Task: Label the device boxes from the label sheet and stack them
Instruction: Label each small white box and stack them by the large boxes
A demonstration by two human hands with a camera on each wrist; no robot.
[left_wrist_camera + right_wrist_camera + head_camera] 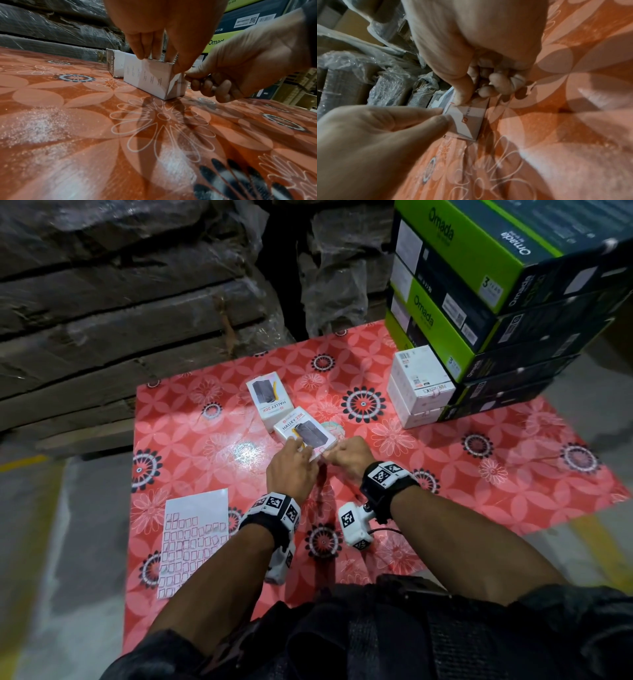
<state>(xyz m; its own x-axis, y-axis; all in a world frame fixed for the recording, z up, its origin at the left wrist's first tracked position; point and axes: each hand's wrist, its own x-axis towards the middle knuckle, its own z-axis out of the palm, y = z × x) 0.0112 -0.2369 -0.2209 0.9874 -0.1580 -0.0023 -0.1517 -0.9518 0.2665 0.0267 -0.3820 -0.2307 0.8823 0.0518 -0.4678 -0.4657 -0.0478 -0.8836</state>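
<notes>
Red floral oilcloth covers the bench (479, 484); everything lies on it.

- Near device box (304, 434), white, printed "HALLEY 20K", lies flat, face up, just in front of both hands. Second box (269, 402) of the same kind touches its far corner, also flat.
- Left hand (291, 465): fingers straight, tips on the top face and near edge of the near box, thumb at the corner. Grip is flat and pressing, not wrapped. Judged purpose: pin the box so it does not slide while the label goes on.
- Right hand (349, 455): thumb tip pressed against the near end face, other fingers curled into the palm. The wrist view shows a thin red-edged strip under the thumb, probably the label; whether it is pinched or only rubbed down, cannot tell.
- End face chosen, likely so the label stays readable once boxes are stacked.
- Label sheet (195, 539) lies flat at near left, well apart from the boxes, within reach of the left arm. Rows of red-outlined labels remain.
- White cartons (419, 386), two high, stand at far right against tall green-and-black Omada boxes (479, 285). Possibly the finished stack; not certain.
- Small pale roll-like object (334, 429) just behind the near box; unclear what.

Stage, as judged: label being seated; stacking of this box not yet done.
</notes>
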